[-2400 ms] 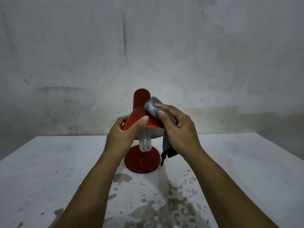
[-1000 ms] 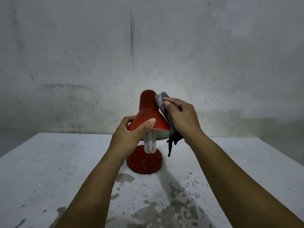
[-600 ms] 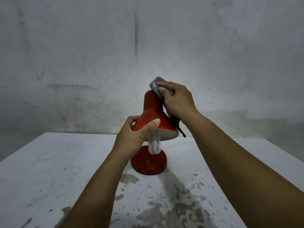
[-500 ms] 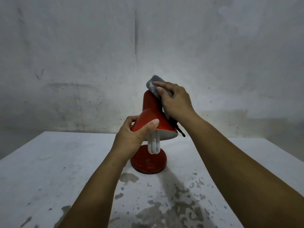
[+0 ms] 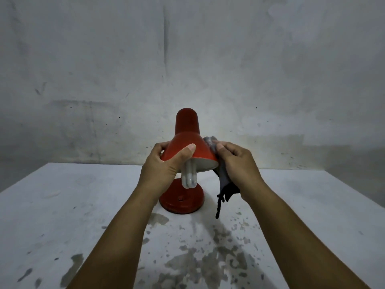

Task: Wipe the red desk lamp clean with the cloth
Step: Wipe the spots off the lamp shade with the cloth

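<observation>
The red desk lamp (image 5: 187, 130) stands mid-table on a round red base (image 5: 183, 202), its cone shade tilted toward me with a white bulb (image 5: 189, 177) hanging below. My left hand (image 5: 166, 165) grips the shade's left rim, thumb across the front. My right hand (image 5: 237, 167) holds a grey cloth (image 5: 224, 176) pressed against the shade's lower right edge. The cloth's dark end dangles down beside the base.
The lamp sits on a white table (image 5: 62, 205) with grey worn patches near the front. A stained grey wall (image 5: 187, 59) rises right behind the table's far edge.
My right hand with the cloth has slid down from the top of the lamp's neck to the shade's lower right rim. The left hand keeps its hold on the shade.
</observation>
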